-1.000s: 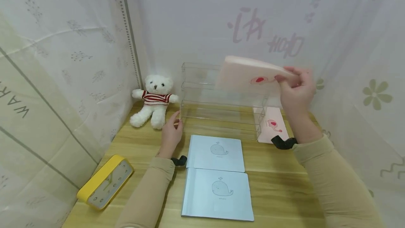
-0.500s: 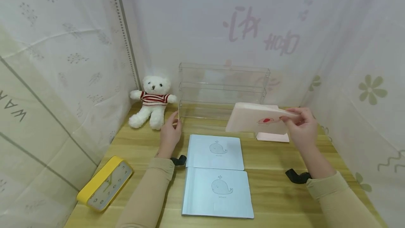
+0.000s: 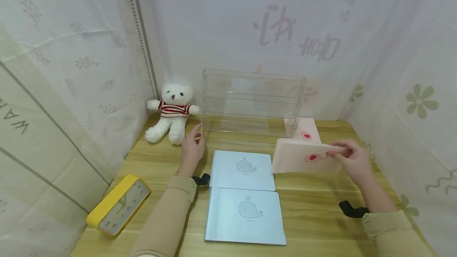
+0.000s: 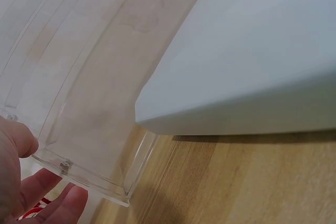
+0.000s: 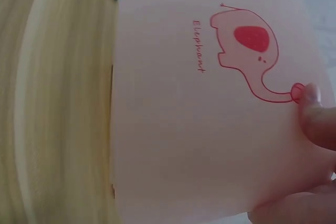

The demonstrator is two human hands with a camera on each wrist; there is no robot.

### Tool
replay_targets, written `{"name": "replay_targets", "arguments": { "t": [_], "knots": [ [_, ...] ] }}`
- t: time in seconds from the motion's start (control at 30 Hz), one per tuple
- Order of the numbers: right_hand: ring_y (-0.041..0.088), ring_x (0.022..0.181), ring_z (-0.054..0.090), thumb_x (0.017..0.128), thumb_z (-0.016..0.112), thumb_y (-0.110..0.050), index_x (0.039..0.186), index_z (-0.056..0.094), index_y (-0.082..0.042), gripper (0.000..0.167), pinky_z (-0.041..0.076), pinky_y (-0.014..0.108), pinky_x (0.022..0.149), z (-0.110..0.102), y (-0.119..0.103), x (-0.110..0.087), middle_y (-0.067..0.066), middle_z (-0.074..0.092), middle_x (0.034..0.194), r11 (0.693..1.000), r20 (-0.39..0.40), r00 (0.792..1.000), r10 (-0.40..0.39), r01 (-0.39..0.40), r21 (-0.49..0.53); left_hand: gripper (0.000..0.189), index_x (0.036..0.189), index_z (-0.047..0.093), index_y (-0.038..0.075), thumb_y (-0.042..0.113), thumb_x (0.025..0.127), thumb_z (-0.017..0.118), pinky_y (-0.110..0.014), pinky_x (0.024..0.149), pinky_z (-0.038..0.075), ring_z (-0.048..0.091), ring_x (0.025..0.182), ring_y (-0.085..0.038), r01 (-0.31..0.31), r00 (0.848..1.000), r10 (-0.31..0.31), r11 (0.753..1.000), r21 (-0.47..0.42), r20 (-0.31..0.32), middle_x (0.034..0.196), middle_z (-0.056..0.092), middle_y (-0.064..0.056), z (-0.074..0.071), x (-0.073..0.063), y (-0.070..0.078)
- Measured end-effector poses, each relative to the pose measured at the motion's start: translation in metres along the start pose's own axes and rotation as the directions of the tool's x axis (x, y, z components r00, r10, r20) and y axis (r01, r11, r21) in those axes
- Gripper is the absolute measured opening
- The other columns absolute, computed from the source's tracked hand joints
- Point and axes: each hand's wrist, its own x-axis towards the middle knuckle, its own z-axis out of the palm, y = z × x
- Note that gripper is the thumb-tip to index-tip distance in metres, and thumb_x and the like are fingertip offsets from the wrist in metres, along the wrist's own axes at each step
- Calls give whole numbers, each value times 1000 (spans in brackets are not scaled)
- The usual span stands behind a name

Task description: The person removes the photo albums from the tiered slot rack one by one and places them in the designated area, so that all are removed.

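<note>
My right hand (image 3: 351, 162) pinches a pink notebook (image 3: 303, 161) with a red elephant drawing (image 5: 252, 56) by its right edge, holding it low over the wooden table (image 3: 314, 209). A second pink notebook (image 3: 306, 132) lies flat behind it, beside the clear acrylic tiered rack (image 3: 251, 104). My left hand (image 3: 192, 150) touches the rack's front left corner (image 4: 68, 169) with its fingers. Two light blue whale notebooks (image 3: 244, 168) (image 3: 245, 216) lie in front of the rack, between my arms.
A white teddy bear (image 3: 172, 112) in a striped shirt sits left of the rack. A yellow clock (image 3: 119, 204) lies near the table's left front edge. Patterned curtains (image 3: 71, 70) close in the table on the left, back and right.
My right hand has brought the pink notebook down from the rack's top level and toward me, to just above the table at the right. The left hand has stayed at the rack's corner.
</note>
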Motion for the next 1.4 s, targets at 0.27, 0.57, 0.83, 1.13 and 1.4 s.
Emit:
{"name": "replay_targets", "arguments": {
  "t": [0.27,0.57,0.83,1.13,1.4],
  "knots": [
    [2,87,59,104,79,-32,137,69,-4,44,52,20,69,-4,23,2,20,71,122,988,136,988,78,-59,-141,47,158,60,15,16,111,63,-57,87,67,82,103,-42,-6,1000,6,1000,-7,3,126,78,-24,-1,0,0],
    [39,119,57,103,80,-33,144,62,-5,53,45,9,78,-6,44,13,30,56,146,993,192,981,38,-15,-120,48,158,60,16,16,110,64,-58,86,67,82,104,-41,0,1000,0,1000,-4,2,127,78,-23,-2,0,0],
    [48,134,43,104,78,-35,141,60,-4,52,50,49,107,3,59,17,30,49,153,993,212,972,99,-82,-87,47,158,60,14,16,111,63,-58,88,67,82,104,-42,-5,1000,5,1000,-3,-1,126,78,-24,-1,1,1],
    [62,152,32,104,78,-37,135,63,-3,48,24,86,121,13,76,17,35,44,163,985,273,948,165,-142,-102,48,159,59,17,16,111,63,-57,88,67,82,105,-41,20,1000,-20,1000,9,6,128,78,-23,-3,-1,2],
    [63,154,34,104,78,-31,125,69,-5,35,23,85,121,25,85,8,35,48,161,977,289,940,181,-139,-160,47,159,58,20,20,112,61,-56,88,67,82,106,-40,5,1000,-5,1000,6,10,128,78,-22,-2,-1,1]
  ]
}}
